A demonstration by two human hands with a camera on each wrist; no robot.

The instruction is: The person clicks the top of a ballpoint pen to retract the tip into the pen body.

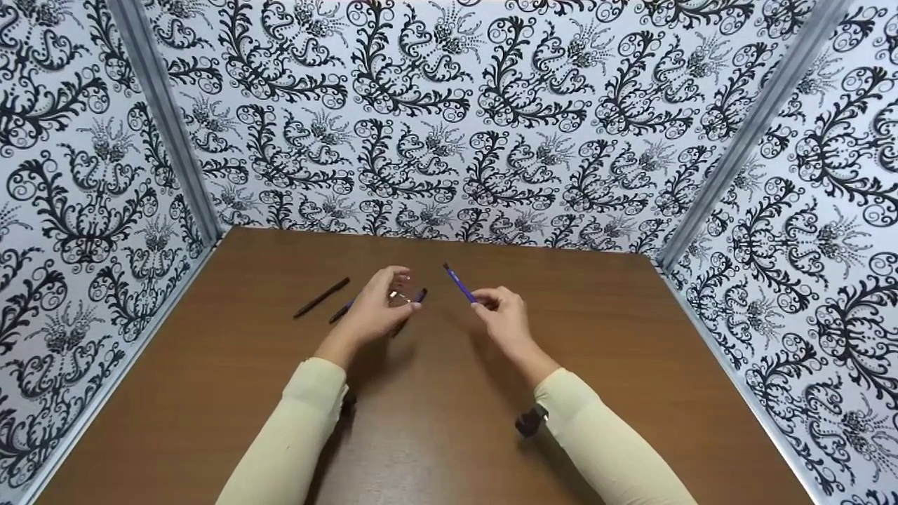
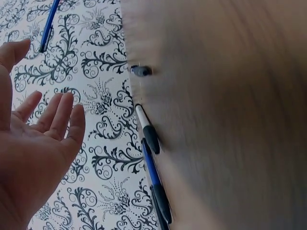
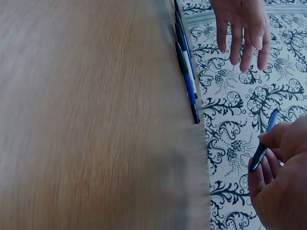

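My right hand point(image 1: 506, 319) pinches a blue pen point(image 1: 459, 283) between thumb and fingers, its dark tip pointing up and away. In the right wrist view the same pen point(image 3: 271, 120) shows its dark grip end low, by the fingers. My left hand point(image 1: 375, 305) hovers over several pens, fingers loosely spread and holding nothing. Beneath it, partly covered, are a blue pen point(image 1: 340, 312), a white pen point(image 2: 147, 129) with a dark grip, and another blue pen point(image 3: 188, 84). Left of that hand lies a black pen point(image 1: 321, 298).
The brown wooden table point(image 1: 435, 435) ends at a back wall point(image 1: 449, 140) covered in black-and-white scroll pattern. Patterned side walls and grey metal posts point(image 1: 168, 126) stand at both sides. A small dark device point(image 1: 531, 421) is on the right wrist.
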